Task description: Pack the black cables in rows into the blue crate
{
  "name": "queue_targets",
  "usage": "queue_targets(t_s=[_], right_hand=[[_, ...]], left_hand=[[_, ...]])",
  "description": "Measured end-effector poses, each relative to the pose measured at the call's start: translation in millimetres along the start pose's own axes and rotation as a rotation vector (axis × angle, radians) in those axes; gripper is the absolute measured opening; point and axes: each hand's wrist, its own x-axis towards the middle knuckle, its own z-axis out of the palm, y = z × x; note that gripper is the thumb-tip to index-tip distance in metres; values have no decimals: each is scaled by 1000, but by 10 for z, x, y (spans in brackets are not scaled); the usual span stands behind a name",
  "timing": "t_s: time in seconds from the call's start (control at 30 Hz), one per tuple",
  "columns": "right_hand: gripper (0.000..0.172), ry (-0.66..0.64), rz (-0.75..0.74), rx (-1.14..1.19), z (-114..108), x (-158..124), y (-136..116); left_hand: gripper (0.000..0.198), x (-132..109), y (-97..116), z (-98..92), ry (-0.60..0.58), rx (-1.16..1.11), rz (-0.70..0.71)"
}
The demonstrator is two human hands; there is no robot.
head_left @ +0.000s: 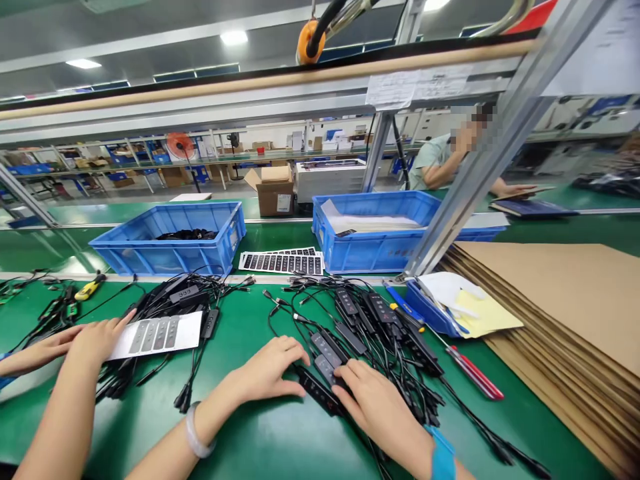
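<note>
My left hand [273,369], above a white bangle, has its thumb and fingers apart beside the near end of a black inline controller [319,393]. My right hand [377,403], with a blue wrist strap, curls its fingertips over the edge of a grey-faced controller [326,369]; its palm hides part of the cables below. Beyond both hands lies a tangled pile of black cabled controllers [385,313]. At the left, a co-worker's hand [103,340] holds a white sheet of grey button labels [155,335] over another cable pile [165,293].
Two blue bins [170,257] [370,257] stand behind the piles, with black label sheets [283,262] between them. A red-handled screwdriver [475,373] lies right, beside stacked cardboard [560,287]. A metal post [465,180] slants upward there. A person sits across the bench.
</note>
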Motion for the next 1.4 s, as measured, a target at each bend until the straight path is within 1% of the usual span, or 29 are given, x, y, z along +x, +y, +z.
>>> queue_targets(t_s=[0.07, 0.17, 0.23, 0.3, 0.37, 0.43, 0.47, 0.53, 0.57, 0.6, 0.67, 0.7, 0.77, 0.83, 0.87, 0.97, 1.07, 1.1, 1.13, 1.2, 1.27, 1.33, 1.4], right_hand=[[16, -6, 34, -20, 22, -37, -49], [20, 15, 103, -91, 110, -114, -75], [19, 5, 153, -126, 180, -138, -99], [18, -36, 183, -103, 216, -123, -156], [24, -93, 194, -5, 194, -73, -239], [33, -143, 176, 156, 120, -4, -306], [35, -166, 159, 239, 78, 32, -317], [30, -178, 144, 319, 18, 98, -285], [24, -162, 161, 280, 11, 125, -245], [17, -136, 190, 191, 23, 145, -199], [10, -72, 247, -50, 93, 161, -113], [11, -49, 254, -148, 141, 154, -87], [22, -24, 237, -238, 229, 114, -82], [35, -12, 192, -205, 275, 50, -128], [37, -13, 164, -153, 276, 17, -159], [32, -32, 89, 93, 201, -38, -225], [29, -59, 87, 322, 90, 18, -195], [26, -50, 110, 331, 67, 60, -165], [22, -34, 144, 290, 58, 108, -128], [15, -14, 214, 114, 82, 207, -56], [11, -42, 242, -24, 149, 279, -12], [8, -73, 229, -18, 222, 307, -18], [16, -65, 205, 70, 258, 292, -68]], left_hand=[[37, 76, 4, 108, -10, 9, 48], [30, 99, -36, 233, -5, -31, 60], [28, 68, -92, 275, 40, -84, 52], [27, 23, -149, 292, 98, -106, 61], [25, -17, -192, 293, 133, -97, 97], [24, -48, -216, 275, 123, -93, 142], [24, -60, -224, 259, 112, -95, 152], [26, -73, -234, 214, 102, -93, 133], [28, -74, -240, 188, 107, -78, 112], [31, -72, -247, 163, 113, -55, 90], [34, -59, -265, 126, 115, -8, 61], [34, -49, -275, 118, 115, 7, 60], [33, -25, -294, 125, 116, 16, 77], [34, -4, -310, 156, 115, 11, 114], [35, 5, -316, 176, 111, 4, 136], [38, 20, -326, 222, 85, -46, 165], [38, 19, -315, 222, 49, -101, 171], [37, 16, -307, 213, 51, -113, 170], [37, 13, -298, 202, 62, -123, 167], [42, 7, -284, 181, 94, -137, 158], [49, 1, -283, 171, 96, -137, 163], [52, -7, -301, 177, 86, -113, 177], [50, -21, -327, 195, 91, -75, 185]])
